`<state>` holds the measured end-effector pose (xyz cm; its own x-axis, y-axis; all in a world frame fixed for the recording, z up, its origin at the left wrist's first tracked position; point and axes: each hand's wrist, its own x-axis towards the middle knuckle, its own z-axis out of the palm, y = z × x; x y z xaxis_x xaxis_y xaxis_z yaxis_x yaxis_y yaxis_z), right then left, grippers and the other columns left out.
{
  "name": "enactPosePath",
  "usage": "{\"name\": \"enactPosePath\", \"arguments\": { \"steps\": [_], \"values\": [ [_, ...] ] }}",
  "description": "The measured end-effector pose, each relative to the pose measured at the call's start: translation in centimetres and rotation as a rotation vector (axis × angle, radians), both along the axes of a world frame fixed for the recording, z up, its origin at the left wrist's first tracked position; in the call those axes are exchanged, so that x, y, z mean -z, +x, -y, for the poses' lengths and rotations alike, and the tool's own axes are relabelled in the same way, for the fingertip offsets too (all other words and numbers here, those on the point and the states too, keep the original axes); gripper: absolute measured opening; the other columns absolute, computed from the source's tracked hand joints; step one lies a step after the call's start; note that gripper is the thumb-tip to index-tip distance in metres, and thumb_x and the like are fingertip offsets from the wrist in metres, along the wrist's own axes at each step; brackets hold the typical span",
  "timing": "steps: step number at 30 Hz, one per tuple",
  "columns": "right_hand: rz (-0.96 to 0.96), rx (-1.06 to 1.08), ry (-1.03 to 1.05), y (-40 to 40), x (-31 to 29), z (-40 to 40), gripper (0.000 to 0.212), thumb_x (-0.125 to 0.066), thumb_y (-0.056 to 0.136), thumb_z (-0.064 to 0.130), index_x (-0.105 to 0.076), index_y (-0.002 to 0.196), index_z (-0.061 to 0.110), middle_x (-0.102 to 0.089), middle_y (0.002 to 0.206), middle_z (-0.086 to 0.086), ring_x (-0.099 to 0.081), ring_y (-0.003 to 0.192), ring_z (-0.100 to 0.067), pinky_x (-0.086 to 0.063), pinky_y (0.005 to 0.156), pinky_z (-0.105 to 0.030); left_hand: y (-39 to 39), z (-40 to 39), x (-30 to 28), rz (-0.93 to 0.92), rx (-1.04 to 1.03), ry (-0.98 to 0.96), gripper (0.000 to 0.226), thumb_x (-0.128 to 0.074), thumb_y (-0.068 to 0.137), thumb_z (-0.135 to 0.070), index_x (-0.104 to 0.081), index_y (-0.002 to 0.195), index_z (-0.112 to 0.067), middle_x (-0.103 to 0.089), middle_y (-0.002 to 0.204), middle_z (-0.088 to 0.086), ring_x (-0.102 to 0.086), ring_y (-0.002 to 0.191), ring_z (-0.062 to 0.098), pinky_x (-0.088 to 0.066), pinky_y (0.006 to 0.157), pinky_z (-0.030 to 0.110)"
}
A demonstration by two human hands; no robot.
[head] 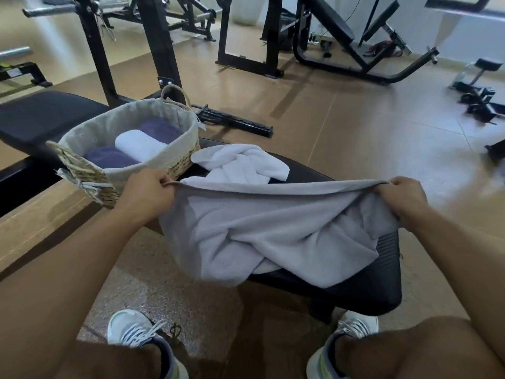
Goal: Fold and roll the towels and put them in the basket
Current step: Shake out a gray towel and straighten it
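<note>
- While the left hand [149, 187] pinched one corner of the grey towel [273, 231], the right hand [404, 199] gripped the opposite corner, so the top edge was stretched between them above the black bench [369, 291].
- Both hands were closed on the cloth, well apart from each other.
- The lower part of the towel was twisted and lay bunched on the bench pad, partly hanging over its near edge.
- A crumpled white towel [240, 164] waited behind it, just beside the basket [131, 149], which already held rolled towels.
- To do this step well, I think the hands should keep the edge tight, shake the twist out, and lay the towel flat before the first fold.
- Otherwise the roll would probably come out uneven.
</note>
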<state>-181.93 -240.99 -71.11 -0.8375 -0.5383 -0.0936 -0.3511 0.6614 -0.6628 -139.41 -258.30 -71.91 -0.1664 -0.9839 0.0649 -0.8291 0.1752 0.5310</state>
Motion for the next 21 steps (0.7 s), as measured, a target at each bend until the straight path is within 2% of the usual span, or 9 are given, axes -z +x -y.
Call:
{"name": "enactPosePath", "arguments": {
  "steps": [3,6,9,11,13,16,17,20,21],
  "values": [
    [0.210,-0.191,0.199,1.2,-0.9,-0.4,0.030,-0.079,0.085,0.028,-0.071,0.093,0.001,-0.073,0.091,-0.018,-0.067,0.074,-0.028,-0.055,0.061,-0.034,-0.7,-0.4,-0.3,-0.190,-0.031,0.070,0.048,-0.070,0.092,-0.041,-0.059,0.061,-0.005,-0.059,0.059,0.006,-0.055,0.064,0.025,-0.040,0.061,0.034],
    [0.188,-0.496,0.309,4.2,-2.5,0.0,0.037,-0.086,0.074,0.045,-0.074,0.097,0.018,-0.077,0.095,-0.006,-0.073,0.088,-0.024,-0.062,0.081,-0.044,-2.5,-2.3,-1.8,-0.291,0.039,0.079,0.061,-0.065,0.095,-0.048,-0.043,0.055,-0.007,-0.043,0.053,0.007,-0.038,0.055,0.018,-0.032,0.054,0.033],
    [0.209,-0.692,0.111,8.6,-4.4,0.4,0.030,-0.082,0.079,0.041,-0.072,0.104,0.027,-0.077,0.099,0.006,-0.073,0.094,-0.014,-0.059,0.086,-0.035,-4.2,-4.3,-3.1,-0.397,0.100,0.070,0.061,-0.063,0.095,-0.051,-0.046,0.058,-0.006,-0.044,0.053,0.009,-0.041,0.055,0.016,-0.037,0.053,0.029],
    [0.380,-0.735,-0.133,11.1,-5.8,0.6,0.032,-0.080,0.082,0.036,-0.071,0.112,0.028,-0.077,0.101,0.009,-0.073,0.091,-0.009,-0.058,0.081,-0.028,-5.2,-5.3,-4.0,-0.710,0.072,0.171,0.057,-0.065,0.092,-0.055,-0.066,0.078,0.000,-0.067,0.072,0.016,-0.063,0.072,0.016,-0.056,0.074,0.029],
    [0.702,-0.653,-0.411,11.2,-6.3,1.4,0.043,-0.078,0.080,0.030,-0.068,0.120,0.021,-0.074,0.097,0.002,-0.070,0.083,-0.009,-0.058,0.074,-0.027,-5.8,-5.6,-4.9,-1.097,-0.016,0.366,0.036,-0.066,0.095,-0.045,-0.074,0.096,-0.011,-0.078,0.092,0.007,-0.074,0.095,0.020,-0.059,0.090,0.039],
    [0.994,-0.350,-0.544,7.5,-4.7,3.1,0.059,-0.080,0.083,0.030,-0.061,0.134,0.007,-0.068,0.112,-0.018,-0.069,0.096,-0.027,-0.061,0.078,-0.038,-5.1,-4.2,-4.4,-1.249,-0.159,0.546,0.029,-0.067,0.094,-0.038,-0.071,0.112,-0.016,-0.077,0.112,0.007,-0.072,0.108,0.022,-0.059,0.093,0.041],
    [1.008,-0.239,-0.505,6.4,-3.8,3.2,0.057,-0.077,0.086,0.030,-0.061,0.133,0.001,-0.068,0.117,-0.022,-0.071,0.098,-0.030,-0.062,0.074,-0.040,-4.5,-3.4,-3.7,-1.239,-0.202,0.586,0.036,-0.070,0.090,-0.039,-0.070,0.119,-0.017,-0.075,0.119,0.008,-0.070,0.113,0.025,-0.057,0.097,0.046],
    [0.861,-0.003,-0.356,3.3,-0.7,2.1,0.018,-0.063,0.098,0.018,-0.070,0.105,0.003,-0.071,0.090,-0.012,-0.071,0.058,-0.017,-0.054,0.045,-0.026,-2.7,-1.6,-2.1,-1.177,-0.315,0.644,0.039,-0.072,0.083,-0.041,-0.072,0.117,-0.021,-0.076,0.116,0.007,-0.071,0.110,0.029,-0.056,0.095,0.052],
    [0.815,0.003,-0.293,2.4,0.4,1.9,0.017,-0.062,0.098,0.016,-0.073,0.103,0.004,-0.072,0.091,-0.011,-0.071,0.058,-0.016,-0.054,0.045,-0.026,-2.3,-1.1,-1.8,-1.151,-0.346,0.669,0.035,-0.071,0.086,-0.041,-0.072,0.114,-0.020,-0.076,0.113,0.005,-0.071,0.106,0.028,-0.057,0.092,0.049]
  ]
}}
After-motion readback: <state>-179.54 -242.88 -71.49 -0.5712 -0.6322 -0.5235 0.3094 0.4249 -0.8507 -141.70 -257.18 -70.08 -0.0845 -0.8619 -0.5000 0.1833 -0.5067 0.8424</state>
